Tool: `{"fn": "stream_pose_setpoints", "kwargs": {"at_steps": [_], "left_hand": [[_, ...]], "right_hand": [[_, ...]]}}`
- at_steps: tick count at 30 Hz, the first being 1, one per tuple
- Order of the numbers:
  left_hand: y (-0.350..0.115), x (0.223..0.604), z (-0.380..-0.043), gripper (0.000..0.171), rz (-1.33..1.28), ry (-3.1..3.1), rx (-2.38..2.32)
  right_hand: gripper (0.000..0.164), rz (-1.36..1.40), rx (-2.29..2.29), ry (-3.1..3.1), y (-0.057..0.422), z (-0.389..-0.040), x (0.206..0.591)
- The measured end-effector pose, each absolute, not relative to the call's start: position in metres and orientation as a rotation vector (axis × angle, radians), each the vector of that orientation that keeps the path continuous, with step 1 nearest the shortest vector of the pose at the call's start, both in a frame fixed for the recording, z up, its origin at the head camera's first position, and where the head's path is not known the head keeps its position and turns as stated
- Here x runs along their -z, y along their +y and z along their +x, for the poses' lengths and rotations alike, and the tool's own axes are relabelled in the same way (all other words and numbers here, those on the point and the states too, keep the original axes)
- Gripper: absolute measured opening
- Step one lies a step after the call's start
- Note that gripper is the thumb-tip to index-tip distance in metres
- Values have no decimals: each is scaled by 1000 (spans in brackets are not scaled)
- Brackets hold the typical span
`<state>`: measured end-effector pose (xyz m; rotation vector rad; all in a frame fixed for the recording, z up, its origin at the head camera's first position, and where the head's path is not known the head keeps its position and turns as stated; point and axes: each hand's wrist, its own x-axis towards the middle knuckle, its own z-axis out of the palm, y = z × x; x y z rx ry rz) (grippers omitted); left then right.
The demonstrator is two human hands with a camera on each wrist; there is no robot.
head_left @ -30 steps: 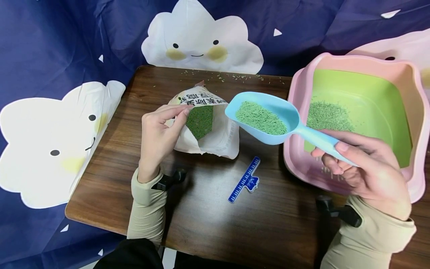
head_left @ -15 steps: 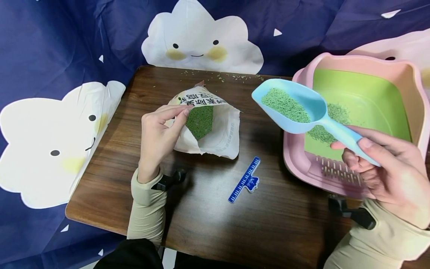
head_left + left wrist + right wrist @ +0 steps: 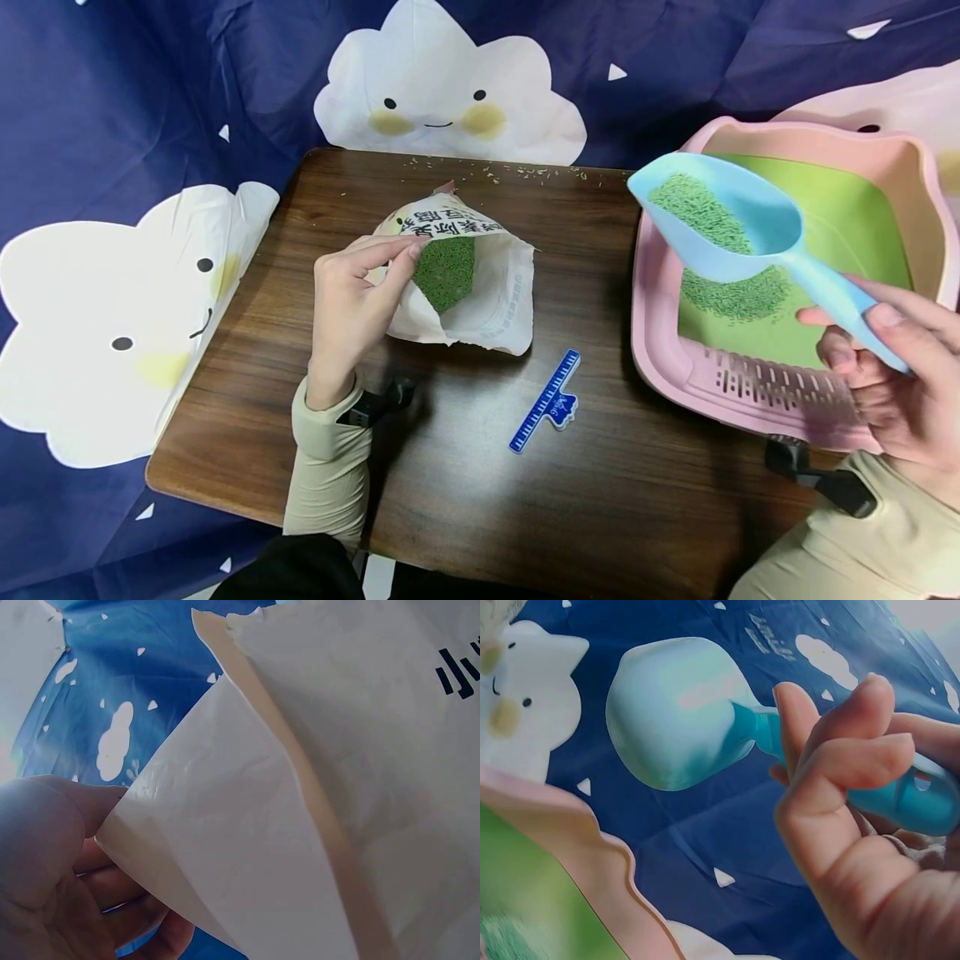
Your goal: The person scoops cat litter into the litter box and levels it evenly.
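Observation:
My left hand (image 3: 356, 304) pinches the torn edge of a white bag (image 3: 498, 296), holding its mouth open. Green litter pellets (image 3: 446, 271) show inside. In the left wrist view the thumb and fingers grip a corner of the bag (image 3: 217, 802). My right hand (image 3: 911, 367) holds the handle of a light blue scoop (image 3: 768, 221), which carries a heap of green pellets. The scoop is over the left part of a pink litter box (image 3: 648, 333). Beneath it, a pile of pellets (image 3: 738, 296) lies on the box's green floor. The right wrist view shows the scoop's underside (image 3: 679, 712).
A blue bag clip (image 3: 551, 404) lies on the brown wooden table (image 3: 480, 475), in front of the bag. Loose pellets (image 3: 495, 173) are scattered along the table's back edge. Behind hangs a dark blue cloth (image 3: 247, 75) printed with white clouds.
My right hand has carried the loaded scoop rightward, from beside the bag to above the litter box. The left hand stays at the bag's edge.

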<state>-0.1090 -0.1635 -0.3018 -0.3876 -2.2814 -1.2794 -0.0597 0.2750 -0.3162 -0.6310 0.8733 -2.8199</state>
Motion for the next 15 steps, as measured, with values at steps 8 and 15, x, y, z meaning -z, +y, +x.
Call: {"fn": "stream_pose_setpoints", "kwargs": {"at_steps": [8,15], "left_hand": [[-163,301,-109,15,-388,-2278,1299],[-162,301,-108,15,-394,-2269,1308]], "right_hand": [[43,-461,2898,712,304,-57,327],[44,-356,2976,719,326,-54,339]]}}
